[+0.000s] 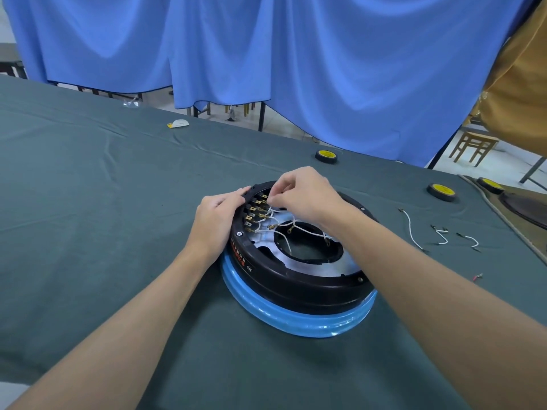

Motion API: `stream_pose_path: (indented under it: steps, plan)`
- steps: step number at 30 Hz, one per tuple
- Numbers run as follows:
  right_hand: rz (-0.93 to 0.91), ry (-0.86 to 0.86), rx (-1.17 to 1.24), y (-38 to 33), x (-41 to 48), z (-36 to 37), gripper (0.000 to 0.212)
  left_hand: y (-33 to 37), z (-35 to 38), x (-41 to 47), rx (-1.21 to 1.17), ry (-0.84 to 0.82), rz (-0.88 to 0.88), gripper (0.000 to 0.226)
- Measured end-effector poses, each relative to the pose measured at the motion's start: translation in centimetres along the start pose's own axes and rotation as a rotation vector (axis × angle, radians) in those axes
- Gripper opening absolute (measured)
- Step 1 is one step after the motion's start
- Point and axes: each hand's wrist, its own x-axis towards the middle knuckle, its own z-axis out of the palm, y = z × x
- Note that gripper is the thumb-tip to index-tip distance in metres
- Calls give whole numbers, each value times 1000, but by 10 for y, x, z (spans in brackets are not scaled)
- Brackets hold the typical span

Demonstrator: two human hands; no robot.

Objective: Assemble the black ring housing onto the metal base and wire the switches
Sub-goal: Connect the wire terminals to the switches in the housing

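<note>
Wiring step under way: left hand (216, 220) grips the black ring housing (296, 287) at its rim; right hand (305, 196) pinches a white wire (271, 213) at the housing's switches (254, 211). Next: press terminal squarely home.

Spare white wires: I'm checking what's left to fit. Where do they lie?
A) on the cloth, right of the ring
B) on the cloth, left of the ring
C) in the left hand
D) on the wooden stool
A: the spare wires lie loose on the green cloth right of the black ring.
</note>
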Motion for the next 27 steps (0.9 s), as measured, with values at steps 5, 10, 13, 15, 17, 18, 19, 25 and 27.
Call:
stream_pose_path:
  steps: [5,10,13,15,17,18,19,25,27]
  plan:
    - [-69,-48,-10,4,-5,3,4,2,1,-1,5,12,-6,31]
    - [-172,-35,-171,2,-3,6,6,3,1,-2,4,19,-7,32]
    - [-230,13,-322,1,-3,8,8,2,1,-2,-2,22,-18,32]
    - [-233,30,-367,0,-3,8,9,2,2,-1,-14,24,-25,31]
    - [-225,40,-417,-2,-3,10,9,3,2,-2,-22,19,-28,29]
    - [-223,48,-445,-3,-1,10,9,4,2,-3,-20,15,-27,32]
    - [-221,54,-468,-5,0,11,9,4,2,-3,-14,13,-26,38]
    - [-227,24,-547,-13,3,10,10,3,1,-2,1,15,-24,32]
    - [-224,4,-561,-16,4,8,12,1,0,-1,3,15,-25,31]
